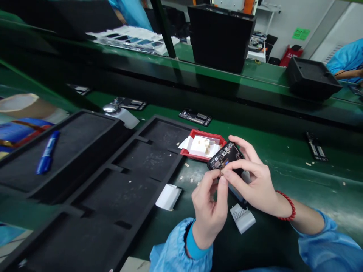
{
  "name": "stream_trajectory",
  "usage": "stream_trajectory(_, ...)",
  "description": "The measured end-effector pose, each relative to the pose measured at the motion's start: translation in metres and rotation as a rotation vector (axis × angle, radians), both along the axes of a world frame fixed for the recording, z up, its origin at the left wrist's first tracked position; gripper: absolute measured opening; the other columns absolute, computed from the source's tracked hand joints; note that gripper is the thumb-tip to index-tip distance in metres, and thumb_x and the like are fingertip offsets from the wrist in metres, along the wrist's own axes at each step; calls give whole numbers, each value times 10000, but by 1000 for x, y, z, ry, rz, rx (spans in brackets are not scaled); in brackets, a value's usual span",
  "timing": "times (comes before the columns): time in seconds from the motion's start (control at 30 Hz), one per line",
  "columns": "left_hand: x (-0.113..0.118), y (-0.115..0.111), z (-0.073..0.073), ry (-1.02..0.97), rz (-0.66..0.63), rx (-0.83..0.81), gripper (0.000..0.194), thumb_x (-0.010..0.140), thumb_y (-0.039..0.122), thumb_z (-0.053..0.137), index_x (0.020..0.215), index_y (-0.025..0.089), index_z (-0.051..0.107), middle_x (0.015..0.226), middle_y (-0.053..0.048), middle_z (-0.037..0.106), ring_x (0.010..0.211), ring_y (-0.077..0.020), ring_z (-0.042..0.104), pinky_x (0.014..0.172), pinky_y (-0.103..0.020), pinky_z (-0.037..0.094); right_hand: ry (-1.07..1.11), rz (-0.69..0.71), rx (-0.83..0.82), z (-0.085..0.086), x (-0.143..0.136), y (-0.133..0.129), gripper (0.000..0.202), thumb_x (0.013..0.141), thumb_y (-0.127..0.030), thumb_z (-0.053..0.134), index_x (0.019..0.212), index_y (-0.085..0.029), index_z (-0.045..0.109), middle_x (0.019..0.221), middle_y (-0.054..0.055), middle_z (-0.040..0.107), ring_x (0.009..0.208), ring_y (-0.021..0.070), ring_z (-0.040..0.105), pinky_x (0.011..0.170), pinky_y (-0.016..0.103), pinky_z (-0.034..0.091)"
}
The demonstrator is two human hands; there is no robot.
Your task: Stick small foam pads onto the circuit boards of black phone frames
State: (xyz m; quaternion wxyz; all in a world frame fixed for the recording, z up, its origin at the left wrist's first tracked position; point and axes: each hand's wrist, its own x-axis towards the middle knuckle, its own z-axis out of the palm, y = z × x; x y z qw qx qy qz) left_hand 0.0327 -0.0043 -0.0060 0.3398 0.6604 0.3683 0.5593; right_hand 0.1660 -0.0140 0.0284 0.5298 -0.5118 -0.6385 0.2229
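Note:
An opened phone body with its inner boards showing lies tilted under my fingers, just right of a red tray. My left hand is pinched at the phone's lower edge, around something too small to make out. The thumb and index finger of my right hand are pressed together at the same spot, and its other fingers reach over the phone's far side. White pieces with small tan bits fill the red tray. Beneath my right hand stands a white block with slots.
Black compartment trays run along the left, beside a blue marker. A white pad and small scraps lie near the phone. More phone bodies rest farther back. A person's blue sleeve shows at right.

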Motion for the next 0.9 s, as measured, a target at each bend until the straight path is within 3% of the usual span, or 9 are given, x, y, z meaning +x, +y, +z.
stream_trajectory(0.17,0,1,0,11,17,32,123,1007,149,530,1005,210,637,804,21,716,656,-94,680,622,-153,538,4,-20,-19,4,6,7,25,883,-198,758,889,-206,781,1505,141,546,1400,284,569,1125,413,522)
stream_trajectory(0.3,-3,0,2,28,26,78,118,992,150,549,1007,198,655,832,-5,733,667,-116,689,638,-190,556,-15,52,-29,8,9,10,25,888,-208,756,870,-219,743,1512,126,531,1423,294,541,1159,465,494)
stream_trajectory(0.5,-4,0,3,51,45,68,122,1002,158,534,1002,198,650,811,-3,732,647,-113,682,615,-184,547,-272,9,101,6,-2,4,102,971,-153,561,921,-231,601,1444,144,481,1424,300,479,1161,547,446)
stream_trajectory(0.63,-9,4,1,13,31,-39,113,997,202,553,1000,203,666,803,-1,720,639,-111,682,589,-174,540,-222,39,130,9,1,5,107,985,-179,532,894,-231,553,1346,129,507,1354,284,506,1097,486,486)
stream_trajectory(0.7,-15,3,-3,-10,36,-111,92,982,217,580,962,206,669,762,9,682,597,-101,650,534,-161,510,-153,26,100,12,8,22,149,1013,-214,500,869,-227,536,1182,113,581,1214,248,588,998,418,533)
stream_trajectory(0.8,-28,-2,-9,-24,98,-162,51,963,196,611,989,211,653,667,48,586,504,-79,562,469,-151,457,-204,82,-21,6,15,68,191,1042,-225,451,884,-214,557,916,47,644,875,173,649,779,309,544)
stream_trajectory(0.9,-39,-9,-11,-74,166,-242,225,954,227,642,1179,210,645,654,58,585,461,-75,513,446,-167,450,-353,247,-128,-12,9,116,164,930,-134,626,778,-195,621,750,-2,676,682,142,629,671,266,492)
